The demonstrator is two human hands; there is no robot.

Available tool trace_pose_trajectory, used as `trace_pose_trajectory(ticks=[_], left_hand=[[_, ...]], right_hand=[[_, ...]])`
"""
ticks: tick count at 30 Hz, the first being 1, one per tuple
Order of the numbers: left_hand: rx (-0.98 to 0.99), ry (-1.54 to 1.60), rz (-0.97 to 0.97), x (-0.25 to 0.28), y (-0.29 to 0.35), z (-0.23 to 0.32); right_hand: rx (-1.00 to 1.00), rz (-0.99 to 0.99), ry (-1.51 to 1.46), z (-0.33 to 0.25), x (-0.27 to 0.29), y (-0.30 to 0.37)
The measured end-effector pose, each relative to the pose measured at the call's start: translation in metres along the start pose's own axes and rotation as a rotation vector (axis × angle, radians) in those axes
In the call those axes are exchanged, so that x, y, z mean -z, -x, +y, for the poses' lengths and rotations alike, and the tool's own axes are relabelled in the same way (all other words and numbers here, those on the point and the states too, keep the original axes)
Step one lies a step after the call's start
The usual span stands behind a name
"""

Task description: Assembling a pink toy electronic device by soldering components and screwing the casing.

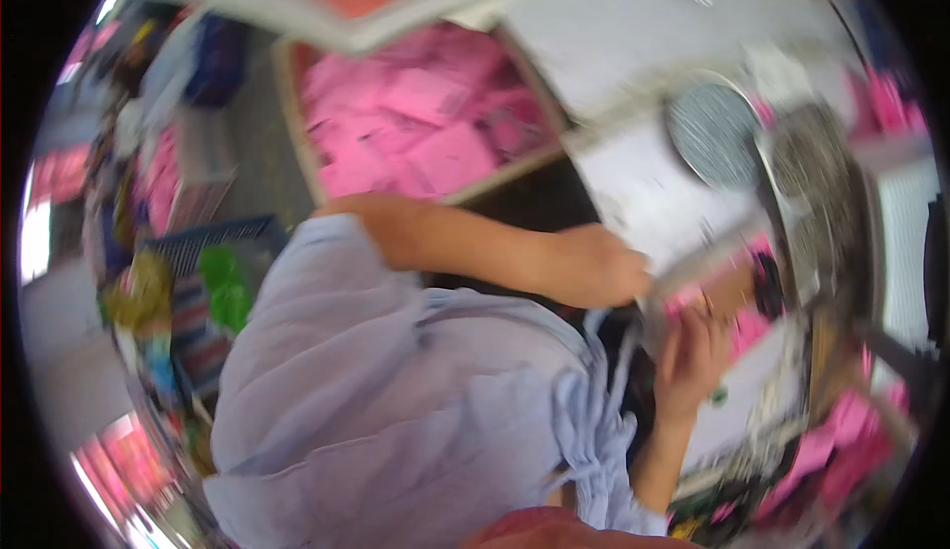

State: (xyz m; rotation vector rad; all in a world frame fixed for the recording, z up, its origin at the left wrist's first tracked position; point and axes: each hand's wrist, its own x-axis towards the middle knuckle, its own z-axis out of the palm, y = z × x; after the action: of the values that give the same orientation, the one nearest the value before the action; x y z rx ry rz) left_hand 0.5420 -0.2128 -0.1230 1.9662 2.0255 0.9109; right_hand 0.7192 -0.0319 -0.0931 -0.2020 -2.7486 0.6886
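- pale lilac clothing [396,401], loose and creased, fills the lower middle of the blurred view, closest to the lens, with a tied strip of the same cloth hanging at its right edge.
- left hand [594,267] reaches across the body from a bare forearm, its fingers curled down onto the near edge of a white flat piece [673,203]; how tight the grip is cannot be told through the blur.
- right hand [693,356] is raised just beside and below it, fingers half curled and spread, touching the lower edge of that same white piece near some pink bits [747,326].
- two round grey discs [712,134] sit on the far right part of the white piece.
- wooden-edged box of pink sheets [416,124] lies beyond the left arm, well apart from both hands.
- blue crate [213,237] stands at left, by a green object [226,287].
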Motion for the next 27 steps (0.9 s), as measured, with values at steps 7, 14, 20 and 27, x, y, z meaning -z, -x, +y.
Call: trace_pose_trajectory(ticks=[7, 14, 20, 27], left_hand=[[0.059, 0.132, -0.107, -0.036, 0.021, 0.027], [0.059, 0.128, -0.184, -0.032, 0.022, 0.026], [0.095, 0.41, -0.358, 0.01, -0.012, 0.018], [-0.101, 0.411, -0.169, -0.005, -0.064, -0.018]], right_hand=[[-0.05, 0.066, 0.014, -0.006, -0.006, 0.0], [-0.11, 0.1, 0.068, -0.015, -0.015, 0.004], [-0.11, 0.146, 0.119, -0.015, -0.027, -0.001], [-0.146, 0.004, 0.107, -0.01, -0.01, 0.004]])
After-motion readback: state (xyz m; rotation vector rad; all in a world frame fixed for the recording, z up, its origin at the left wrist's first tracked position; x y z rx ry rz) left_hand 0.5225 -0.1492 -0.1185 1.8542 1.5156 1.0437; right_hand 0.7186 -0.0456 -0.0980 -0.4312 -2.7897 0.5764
